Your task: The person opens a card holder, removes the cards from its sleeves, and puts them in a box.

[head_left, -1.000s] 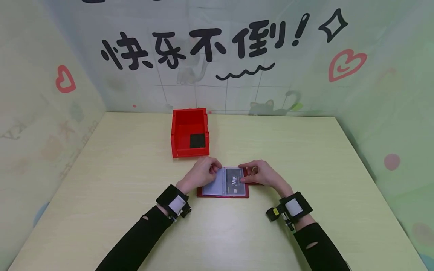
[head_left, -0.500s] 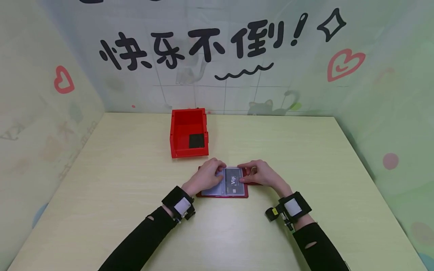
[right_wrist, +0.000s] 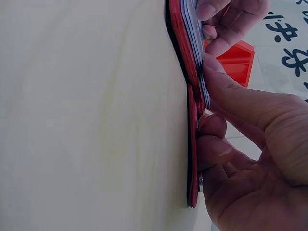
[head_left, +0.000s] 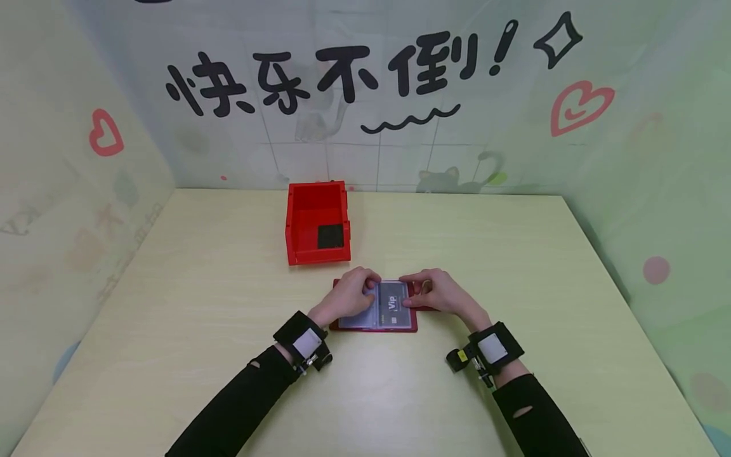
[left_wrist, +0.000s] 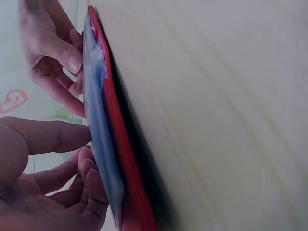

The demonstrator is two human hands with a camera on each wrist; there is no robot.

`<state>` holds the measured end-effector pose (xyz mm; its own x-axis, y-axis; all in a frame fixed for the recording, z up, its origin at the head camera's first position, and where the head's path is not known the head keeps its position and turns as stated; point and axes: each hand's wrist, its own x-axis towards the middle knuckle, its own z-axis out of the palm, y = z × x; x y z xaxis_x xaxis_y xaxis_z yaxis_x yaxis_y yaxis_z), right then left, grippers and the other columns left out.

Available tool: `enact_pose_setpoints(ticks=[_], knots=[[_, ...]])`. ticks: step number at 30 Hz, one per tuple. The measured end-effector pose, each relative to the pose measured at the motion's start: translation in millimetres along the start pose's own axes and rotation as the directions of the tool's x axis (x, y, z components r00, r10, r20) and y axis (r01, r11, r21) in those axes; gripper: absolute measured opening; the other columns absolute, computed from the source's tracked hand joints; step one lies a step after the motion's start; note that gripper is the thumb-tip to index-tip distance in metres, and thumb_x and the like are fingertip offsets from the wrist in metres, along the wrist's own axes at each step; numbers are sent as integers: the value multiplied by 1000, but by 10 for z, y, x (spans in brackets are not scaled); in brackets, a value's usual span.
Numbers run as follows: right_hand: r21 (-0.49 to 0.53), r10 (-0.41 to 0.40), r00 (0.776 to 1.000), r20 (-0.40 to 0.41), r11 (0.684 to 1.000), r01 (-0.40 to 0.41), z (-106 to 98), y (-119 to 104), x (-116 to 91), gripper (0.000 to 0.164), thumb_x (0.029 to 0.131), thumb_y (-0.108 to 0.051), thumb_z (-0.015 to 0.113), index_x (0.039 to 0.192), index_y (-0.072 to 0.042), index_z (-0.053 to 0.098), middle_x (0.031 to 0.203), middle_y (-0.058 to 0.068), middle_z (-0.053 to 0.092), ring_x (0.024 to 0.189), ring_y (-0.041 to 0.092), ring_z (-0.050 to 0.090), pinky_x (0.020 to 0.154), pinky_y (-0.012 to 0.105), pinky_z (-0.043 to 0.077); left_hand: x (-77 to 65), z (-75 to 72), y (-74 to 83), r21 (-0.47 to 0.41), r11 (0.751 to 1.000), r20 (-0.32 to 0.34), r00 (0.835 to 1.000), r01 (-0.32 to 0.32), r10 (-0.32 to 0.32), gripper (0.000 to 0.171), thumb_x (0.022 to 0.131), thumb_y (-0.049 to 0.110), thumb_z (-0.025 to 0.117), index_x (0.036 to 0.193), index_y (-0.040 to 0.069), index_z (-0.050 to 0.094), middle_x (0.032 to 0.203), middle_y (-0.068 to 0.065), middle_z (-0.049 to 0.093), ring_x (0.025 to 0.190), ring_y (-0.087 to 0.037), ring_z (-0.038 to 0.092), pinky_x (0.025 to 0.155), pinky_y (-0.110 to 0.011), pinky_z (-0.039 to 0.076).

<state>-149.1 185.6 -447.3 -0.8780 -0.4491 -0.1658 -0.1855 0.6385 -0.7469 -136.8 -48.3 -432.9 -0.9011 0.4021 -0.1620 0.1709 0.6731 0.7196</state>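
The right hand's grip (head_left: 442, 292) pinches the edge of the red card holder (head_left: 375, 320), which lies on the bench (head_left: 228, 266). At nine o'clock, the left hand's grip (head_left: 348, 293) touches its clear sleeve (head_left: 358, 321); whether it pinches, I cannot tell. The grey card (head_left: 393, 306) reads "Vip", sideways. At eleven o'clock stands a red bin (head_left: 317, 258); at twelve, the wall (head_left: 497, 139) reads "快乐不倒!"

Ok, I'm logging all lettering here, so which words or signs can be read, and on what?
"Vip" on the grey card in the card holder.
"快乐不倒!" on the back wall.
Other marks on the card: too small.
Faint lettering on the left wall: too faded.
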Motion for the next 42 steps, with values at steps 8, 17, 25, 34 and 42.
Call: enact_pose_setpoints(ticks=[8,17,25,34,42], knots=[[-17,1,1000,-4,1000,-1,-3,-12,-3,52,84,-18,82,132,-6,66,85,5,54,75,16,50,61,22,38,56,-12,-24,-48,999,-3,1000,19,-20,30,92,0,63,122,0,66,100,-11,61,92,-21,53,85,-31,48],[-22,26,1000,-7,999,-26,9,-23,-1,52,85,-18,81,133,-7,66,87,7,55,78,17,50,62,23,38,75,-40,10,-79,993,23,996,89,-88,29,94,7,63,122,1,68,99,-10,61,94,-22,54,79,-27,45],[-22,38,999,-11,999,-38,26,-33,-8,51,85,-17,81,133,-7,66,88,7,56,80,17,50,63,23,39,93,-59,28,-93,986,44,990,138,-135,31,95,13,63,123,1,67,104,-11,63,94,-22,56,79,-27,47],[-37,33,999,-20,999,-33,41,-37,-11,50,85,-17,81,132,-7,67,93,9,61,80,17,49,63,22,38,118,-59,39,-93,983,42,987,156,-153,29,97,19,63,116,0,72,101,-13,70,86,-22,59,67,-25,42],[-49,25,1000,-16,998,-26,32,-54,-13,50,85,-17,81,131,-5,66,90,9,59,79,17,48,63,23,38,136,-55,57,-67,985,70,986,157,-152,28,98,23,63,110,1,76,103,-11,72,84,-21,58,64,-26,39]])
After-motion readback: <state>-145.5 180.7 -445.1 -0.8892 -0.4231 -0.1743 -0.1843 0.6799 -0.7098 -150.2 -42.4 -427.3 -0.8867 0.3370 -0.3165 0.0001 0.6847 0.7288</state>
